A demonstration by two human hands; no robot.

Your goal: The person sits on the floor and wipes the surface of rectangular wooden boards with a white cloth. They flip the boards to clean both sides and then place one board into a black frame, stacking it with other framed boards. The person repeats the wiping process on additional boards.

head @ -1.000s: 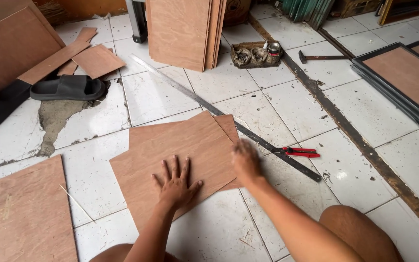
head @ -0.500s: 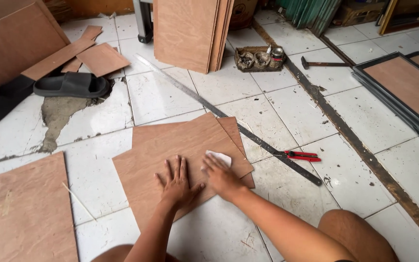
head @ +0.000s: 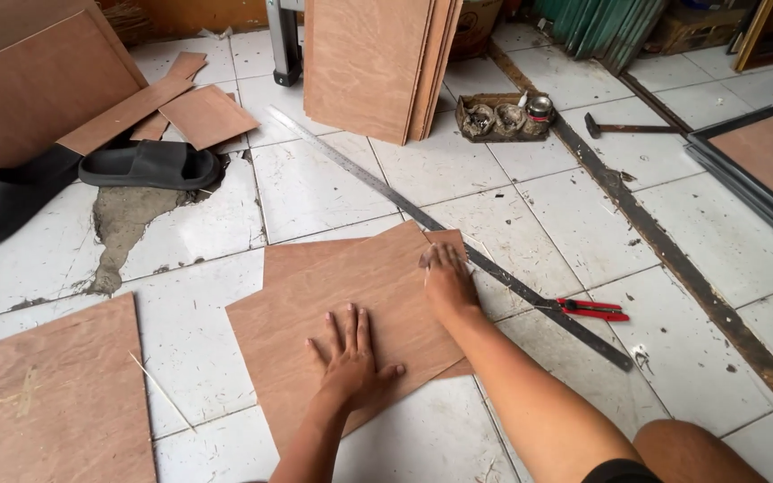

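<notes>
Plywood sheets (head: 351, 309) lie stacked on the white tiled floor (head: 333, 183) near the middle of the scene, the top one skewed over the one beneath. The left hand (head: 351, 358) presses flat on the top sheet, fingers spread wide, holding nothing. The right hand (head: 445, 282) lies palm down at the sheet's far right corner, fingers together and extended (whether anything sits under it cannot be told). Just right of that hand a long metal ruler (head: 440, 228) runs diagonally from far left to near right, with red-handled pliers (head: 592, 309) beside its near end. Farther off stand upright plywood boards (head: 369, 63), a small tray of bits (head: 503, 116) and a hammer (head: 628, 128). At far left lie black sandals (head: 149, 164) and plywood offcuts (head: 203, 114); another sheet (head: 46, 402) lies near left.
</notes>
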